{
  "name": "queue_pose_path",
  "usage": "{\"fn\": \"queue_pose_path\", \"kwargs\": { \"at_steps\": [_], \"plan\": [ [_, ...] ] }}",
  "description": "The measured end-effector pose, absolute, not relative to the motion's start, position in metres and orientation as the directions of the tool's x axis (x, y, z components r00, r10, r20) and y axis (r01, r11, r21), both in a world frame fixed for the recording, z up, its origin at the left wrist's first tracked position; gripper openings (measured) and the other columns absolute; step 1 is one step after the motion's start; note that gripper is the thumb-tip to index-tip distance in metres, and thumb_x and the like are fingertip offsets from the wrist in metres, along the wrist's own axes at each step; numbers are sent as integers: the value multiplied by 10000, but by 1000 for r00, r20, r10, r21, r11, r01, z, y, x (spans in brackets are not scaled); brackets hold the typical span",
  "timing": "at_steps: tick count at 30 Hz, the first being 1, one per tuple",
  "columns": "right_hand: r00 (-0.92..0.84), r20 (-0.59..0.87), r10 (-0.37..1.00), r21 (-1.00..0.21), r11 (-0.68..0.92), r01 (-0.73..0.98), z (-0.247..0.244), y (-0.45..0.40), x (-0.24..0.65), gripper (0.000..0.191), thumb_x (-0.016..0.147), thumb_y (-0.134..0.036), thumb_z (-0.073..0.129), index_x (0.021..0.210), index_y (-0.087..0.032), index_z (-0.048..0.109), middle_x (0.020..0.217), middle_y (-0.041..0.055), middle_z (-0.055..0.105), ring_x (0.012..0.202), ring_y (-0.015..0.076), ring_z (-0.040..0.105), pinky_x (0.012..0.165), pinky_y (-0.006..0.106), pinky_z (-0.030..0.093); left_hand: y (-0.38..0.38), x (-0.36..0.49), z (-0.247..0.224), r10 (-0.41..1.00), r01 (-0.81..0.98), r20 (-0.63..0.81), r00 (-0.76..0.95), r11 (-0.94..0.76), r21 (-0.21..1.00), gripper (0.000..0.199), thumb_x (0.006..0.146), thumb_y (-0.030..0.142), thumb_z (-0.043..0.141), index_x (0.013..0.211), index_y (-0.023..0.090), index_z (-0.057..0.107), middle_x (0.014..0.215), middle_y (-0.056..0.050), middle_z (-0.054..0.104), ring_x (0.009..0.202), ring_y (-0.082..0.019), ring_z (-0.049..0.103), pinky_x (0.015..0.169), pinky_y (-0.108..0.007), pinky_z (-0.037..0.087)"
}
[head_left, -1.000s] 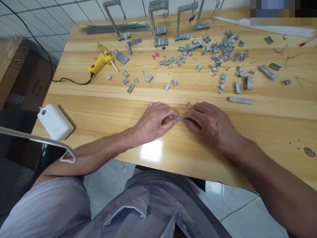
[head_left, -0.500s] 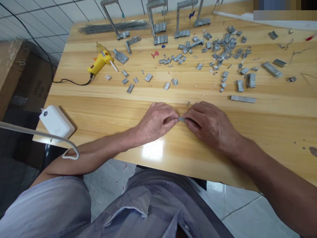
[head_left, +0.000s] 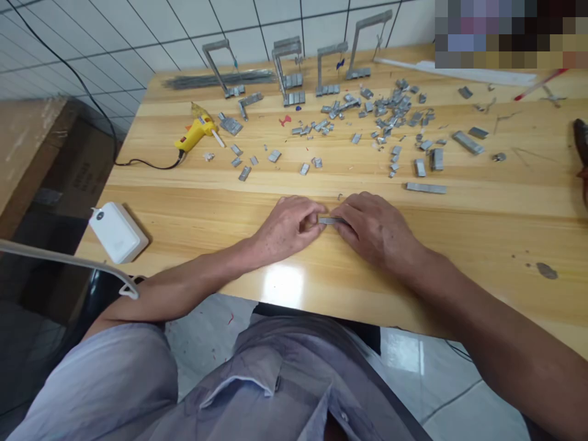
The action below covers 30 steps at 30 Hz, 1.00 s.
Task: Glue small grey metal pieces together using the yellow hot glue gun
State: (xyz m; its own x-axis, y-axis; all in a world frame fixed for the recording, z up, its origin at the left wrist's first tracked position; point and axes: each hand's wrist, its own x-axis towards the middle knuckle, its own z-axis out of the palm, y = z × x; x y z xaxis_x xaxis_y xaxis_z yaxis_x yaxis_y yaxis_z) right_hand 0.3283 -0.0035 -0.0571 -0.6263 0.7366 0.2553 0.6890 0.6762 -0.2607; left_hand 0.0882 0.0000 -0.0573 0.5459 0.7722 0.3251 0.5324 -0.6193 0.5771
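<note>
A short grey strip of staples (head_left: 331, 220) spans the gap between my two hands, just above or on the wooden table. My right hand (head_left: 374, 226) pinches its right end between thumb and fingers, which hide that end. My left hand (head_left: 287, 226) is at the other end, with thumb and forefinger curled round the strip's tip; the forefinger looks slightly lifted. A tiny grey bit (head_left: 340, 196) lies just beyond the fingers. Farther right rests a longer staple strip (head_left: 426, 188).
Many loose staple pieces (head_left: 390, 113) lie scattered across the table's far half. Behind them stand several frames built of staples (head_left: 328, 67) and a bundle of thin wires (head_left: 184, 81). To the left are a yellow glue gun (head_left: 195, 133) and a white box-shaped device (head_left: 118, 233).
The view has tilted up and shifted to the right. My left forefinger has loosened from its tight pinch, and more of the strip shows between my hands.
</note>
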Motion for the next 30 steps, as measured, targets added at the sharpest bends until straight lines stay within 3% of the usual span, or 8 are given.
{"fn": "queue_pose_path", "kwargs": {
  "at_steps": [4,9,16,24,30],
  "plan": [
    [-609,242,755,-273,655,704,-52,-2,333,176,1031,-229,616,1081,-158,769,1023,148,758,958,309,648,826,405,443,-1,88,-55,777,547,314,545,-614,570,151,964,221,725,1109,188,700,853,18,721,806,-159,675,855,-333,472],
    [-629,231,743,-296,669,682,-54,-1,333,225,1059,-207,558,985,-170,768,931,123,738,898,283,641,815,395,444,1,92,-52,761,559,273,589,-628,542,41,1006,194,687,1031,196,719,804,26,703,802,-163,658,837,-336,429],
    [-645,239,726,-324,686,652,-55,0,332,262,1080,-206,522,953,-184,750,909,108,717,894,262,620,828,370,455,2,94,-51,772,597,200,604,-604,527,78,1053,233,650,1021,197,711,847,5,728,830,-174,658,857,-346,436],
    [-646,199,737,-330,671,664,-50,-1,333,250,1083,-220,514,1010,-213,754,926,109,724,905,274,619,810,383,447,6,84,-48,738,531,207,642,-624,574,125,1067,246,625,1123,193,722,969,-39,787,920,-185,714,901,-338,519],
    [-641,202,740,-331,668,667,-51,-1,333,266,1089,-225,504,1003,-205,755,929,112,723,907,274,626,819,389,461,6,85,-49,735,525,234,637,-635,567,149,1074,233,622,1053,191,765,1018,-63,824,962,-200,745,911,-355,560]
  ]
}}
